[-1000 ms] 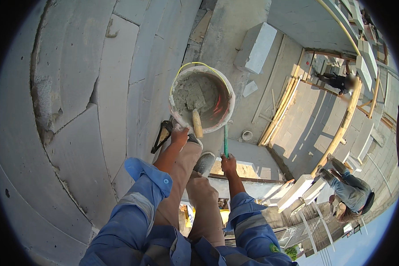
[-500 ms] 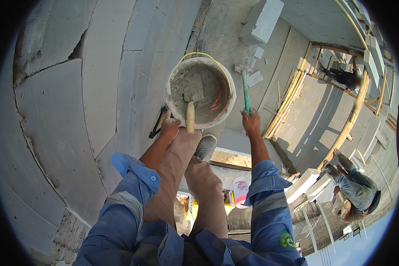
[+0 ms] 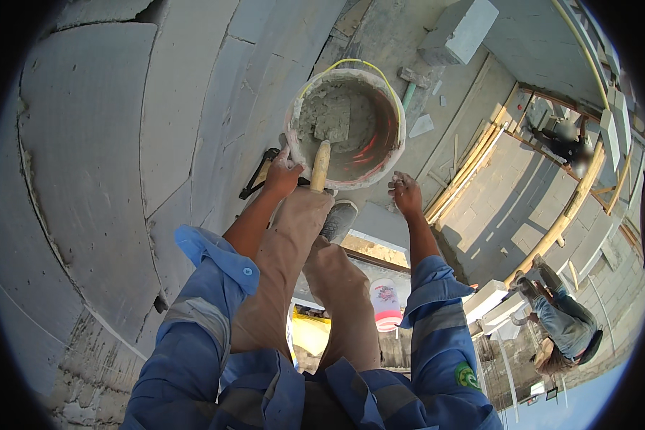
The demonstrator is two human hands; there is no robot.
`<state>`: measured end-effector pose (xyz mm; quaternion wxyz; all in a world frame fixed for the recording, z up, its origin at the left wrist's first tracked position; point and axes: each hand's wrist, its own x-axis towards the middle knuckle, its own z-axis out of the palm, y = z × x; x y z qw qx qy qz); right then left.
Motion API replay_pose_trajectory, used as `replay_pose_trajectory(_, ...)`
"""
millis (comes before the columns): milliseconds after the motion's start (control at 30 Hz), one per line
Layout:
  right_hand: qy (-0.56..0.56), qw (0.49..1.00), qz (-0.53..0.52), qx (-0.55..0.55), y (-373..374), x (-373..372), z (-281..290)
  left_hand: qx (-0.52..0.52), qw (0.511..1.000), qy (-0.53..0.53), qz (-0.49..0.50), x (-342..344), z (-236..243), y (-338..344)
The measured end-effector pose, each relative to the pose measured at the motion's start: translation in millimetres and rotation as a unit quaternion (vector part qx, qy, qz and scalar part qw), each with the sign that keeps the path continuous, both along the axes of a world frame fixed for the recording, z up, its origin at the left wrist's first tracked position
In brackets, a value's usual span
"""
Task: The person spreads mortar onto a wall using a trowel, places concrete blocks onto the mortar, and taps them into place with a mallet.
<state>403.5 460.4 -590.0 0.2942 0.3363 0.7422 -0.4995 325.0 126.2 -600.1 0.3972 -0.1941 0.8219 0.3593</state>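
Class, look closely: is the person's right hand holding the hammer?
No, the hammer shows beyond the bucket, clearly apart from the right hand.

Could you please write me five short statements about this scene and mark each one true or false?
1. The bare left hand holds the rim of the round, whitish, mortar-smeared bucket. True.
2. The tan wooden-handled trowel rests in the bucket, its handle across the near rim. True.
3. The bare right hand grips the grey-headed hammer with a green handle. False: the hand holds no tool, and the hammer is partly hidden behind the bucket.
4. Grey mortar fills the bucket to the brim. False: the mortar sits below the rim, with inner wall showing.
5. A pale grey rectangular block sits beyond the bucket, to its right. True.
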Motion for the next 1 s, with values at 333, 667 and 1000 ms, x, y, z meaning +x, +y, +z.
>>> replay_pose_trajectory(333,0.257,0.921,0.230,0.183,-86.3,-52.7,67.9,-0.014,0.996,0.053,0.076,37.7,24.7,47.0)
replay_pose_trajectory(667,0.103,0.913,0.350,0.184,-147.4,11.0,4.3,0.144,0.988,0.041,0.027,156.3,-18.3,15.7)
replay_pose_trajectory(1000,-0.038,0.844,0.400,0.355,-79.4,-58.3,77.1,0.071,0.995,0.048,-0.045,-35.3,43.1,-2.6)
